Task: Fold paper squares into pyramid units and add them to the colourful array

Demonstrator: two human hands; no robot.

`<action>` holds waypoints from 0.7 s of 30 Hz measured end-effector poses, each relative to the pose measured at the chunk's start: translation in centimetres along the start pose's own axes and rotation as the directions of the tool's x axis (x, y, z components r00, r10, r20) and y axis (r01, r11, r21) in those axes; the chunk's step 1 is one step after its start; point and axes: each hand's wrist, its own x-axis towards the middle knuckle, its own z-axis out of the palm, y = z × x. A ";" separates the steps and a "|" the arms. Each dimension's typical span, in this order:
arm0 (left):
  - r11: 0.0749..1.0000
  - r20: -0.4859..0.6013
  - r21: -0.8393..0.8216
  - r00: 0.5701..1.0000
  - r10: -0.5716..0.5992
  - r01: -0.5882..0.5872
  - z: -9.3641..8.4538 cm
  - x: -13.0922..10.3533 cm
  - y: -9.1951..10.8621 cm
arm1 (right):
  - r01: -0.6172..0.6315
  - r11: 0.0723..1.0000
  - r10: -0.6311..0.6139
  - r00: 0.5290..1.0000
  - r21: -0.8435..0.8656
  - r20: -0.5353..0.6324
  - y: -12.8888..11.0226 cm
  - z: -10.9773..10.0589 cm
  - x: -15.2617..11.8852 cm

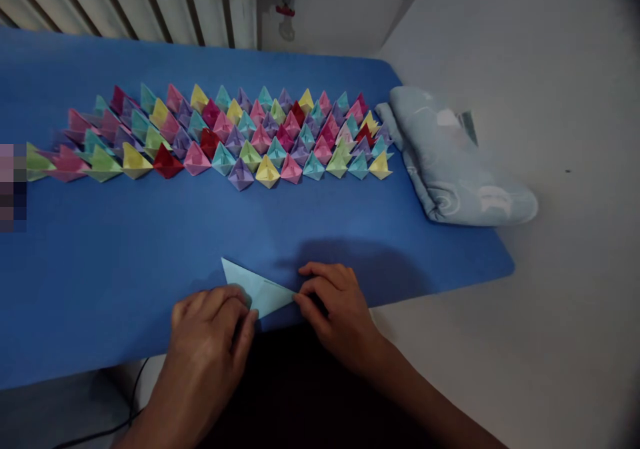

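Observation:
A light blue sheet of folded paper, shaped like a triangle, is held near the front edge of the blue table. My left hand is closed on its lower left side, the thumb lying along the near edge. At the paper's right tip, my right hand pinches the corner between thumb and forefinger, with the other fingers curled above. Beyond both hands stand several rows of small folded paper boats in pink, yellow, green, purple, red and blue.
The blue table runs across the view. On its right end lies a folded grey-blue patterned cloth, close to the white wall. Behind the table are a radiator and a valve with a red handle. A black cable hangs below left.

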 end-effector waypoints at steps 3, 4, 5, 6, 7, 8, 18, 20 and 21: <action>1.000 0.025 -0.010 1.000 -0.013 0.013 0.0 0.1 0.1 | -0.004 1.000 0.004 1.000 -0.005 0.005 0.0 0.0 0.0; 1.000 0.026 -0.011 1.000 -0.017 0.017 0.0 0.2 0.1 | -0.003 1.000 0.003 1.000 -0.005 0.004 0.0 0.0 0.0; 1.000 0.023 -0.011 1.000 -0.021 0.021 0.0 0.2 0.1 | -0.001 1.000 0.001 1.000 -0.004 0.004 0.0 0.0 0.0; 1.000 0.022 -0.011 1.000 -0.023 0.023 0.0 0.3 0.0 | 0.001 1.000 -0.001 1.000 -0.005 0.004 0.0 0.0 0.0; 1.000 0.022 -0.010 0.999 -0.024 0.024 0.1 0.3 0.0 | 0.003 1.000 -0.003 1.000 -0.008 0.005 0.0 0.0 0.0; 1.000 0.021 -0.005 0.999 -0.026 0.026 0.1 0.4 0.0 | 0.004 1.000 -0.004 1.000 -0.013 0.010 0.0 0.1 0.0; 0.995 0.091 0.072 0.993 -0.071 0.064 -0.1 0.9 0.5 | -0.008 0.998 0.010 1.000 -0.064 0.028 -0.2 0.3 0.2; 0.995 0.097 0.075 0.993 -0.073 0.066 -0.1 0.9 0.4 | -0.013 0.998 0.015 1.000 -0.062 0.027 -0.2 0.3 0.1; 0.995 0.103 0.074 0.992 -0.072 0.065 0.0 0.9 0.4 | -0.017 0.998 0.018 1.000 -0.058 0.024 -0.2 0.3 0.1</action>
